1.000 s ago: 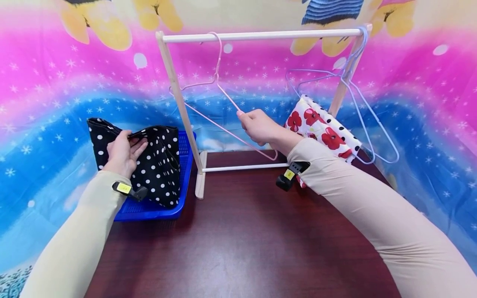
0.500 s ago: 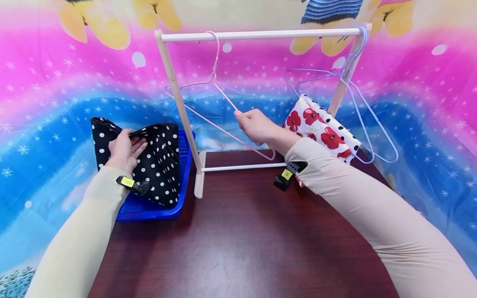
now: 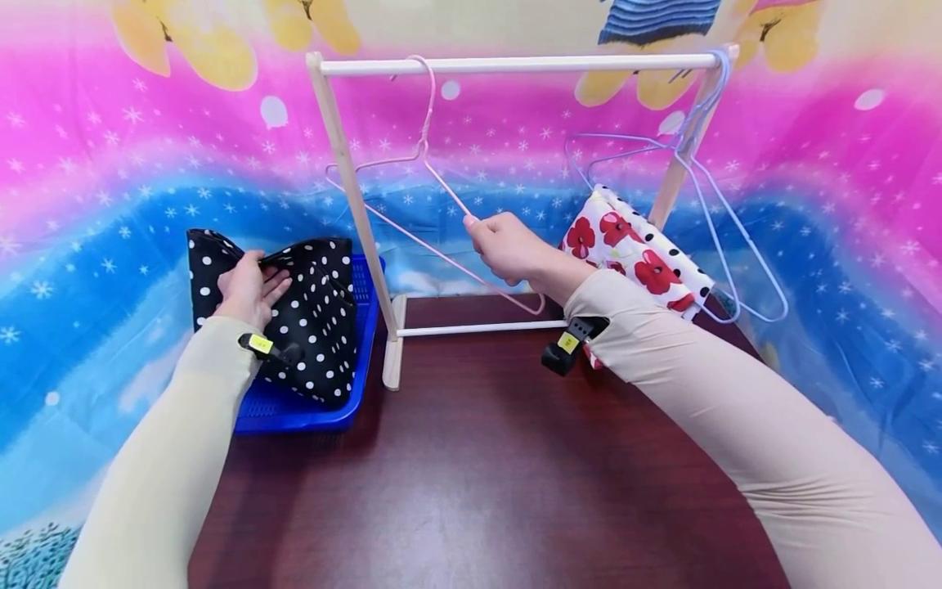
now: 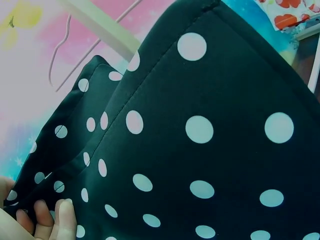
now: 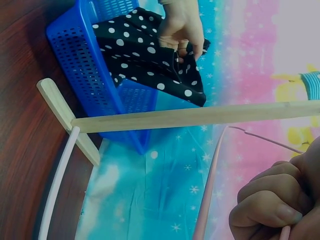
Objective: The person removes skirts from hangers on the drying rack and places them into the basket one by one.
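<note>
A black cloth with white dots [image 3: 316, 327] rises out of the blue basket [image 3: 302, 421]. My left hand [image 3: 248, 288] pinches its top edge between thumb and fingers. In the left wrist view this black cloth [image 4: 165, 165] fills most of the frame, and a stitched seam runs along its edge. A pink wire hanger [image 3: 423, 149] hangs by its hook near the left end of the rack's top bar. My right hand [image 3: 508, 248] grips the hanger's sloping right arm. In the right wrist view the curled fingers of the right hand [image 5: 270, 205] show around it.
The wooden rack [image 3: 559, 64] stands on a dark red tabletop [image 3: 471, 474]. Purple hangers [image 3: 680, 150] hang at its right end. A red-flowered cloth [image 3: 655, 272] with a black-dotted edge hangs there, partly behind my right arm. A patterned backdrop [image 3: 478, 123] surrounds the table.
My left hand and the black dotted cloth have shifted slightly to the right. The right hand keeps its grip, and the pink hanger has swung only a little to the left.
</note>
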### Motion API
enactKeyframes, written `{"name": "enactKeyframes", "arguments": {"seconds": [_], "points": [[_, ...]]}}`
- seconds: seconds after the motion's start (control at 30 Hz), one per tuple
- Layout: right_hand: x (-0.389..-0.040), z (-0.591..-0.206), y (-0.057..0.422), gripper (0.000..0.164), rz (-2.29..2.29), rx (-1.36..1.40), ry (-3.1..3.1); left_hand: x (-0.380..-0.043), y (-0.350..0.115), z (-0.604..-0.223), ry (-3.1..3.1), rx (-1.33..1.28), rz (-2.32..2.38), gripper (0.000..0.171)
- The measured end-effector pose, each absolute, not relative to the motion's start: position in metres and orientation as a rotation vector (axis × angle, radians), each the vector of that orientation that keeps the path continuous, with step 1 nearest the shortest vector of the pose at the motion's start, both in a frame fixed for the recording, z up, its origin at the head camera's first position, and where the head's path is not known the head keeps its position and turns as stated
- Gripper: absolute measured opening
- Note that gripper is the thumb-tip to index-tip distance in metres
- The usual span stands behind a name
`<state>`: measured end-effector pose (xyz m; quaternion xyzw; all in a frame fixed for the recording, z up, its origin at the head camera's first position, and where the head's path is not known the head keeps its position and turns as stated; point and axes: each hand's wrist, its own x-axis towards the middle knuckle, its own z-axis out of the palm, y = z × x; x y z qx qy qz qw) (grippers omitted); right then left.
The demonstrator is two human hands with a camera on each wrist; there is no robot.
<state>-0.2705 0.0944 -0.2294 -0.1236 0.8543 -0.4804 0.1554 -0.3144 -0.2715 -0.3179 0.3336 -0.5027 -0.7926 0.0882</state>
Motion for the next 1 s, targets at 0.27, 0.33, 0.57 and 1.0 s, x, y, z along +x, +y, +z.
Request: {"name": "enactKeyframes", "arguments": {"seconds": [0.27,0.33,0.57,1.0], "points": [[-0.271,-0.230,0.094,0.055,-1.385,-0.364,2.441,-0.324,-0.273,-0.326,-1.453,1.065,-2.327,0.030],[-0.271,-0.230,0.094,0.055,-1.391,-0.364,2.435,-0.325,-0.273,-0.327,-1.436,1.081,-2.327,0.036],[-0.271,-0.228,0.094,0.054,-1.374,-0.366,2.440,-0.329,-0.277,-0.333,-1.434,1.114,-2.341,0.048],[-0.272,-0.229,0.093,0.054,-1.381,-0.354,2.435,-0.327,-0.281,-0.334,-1.607,1.104,-2.386,0.050]]}}
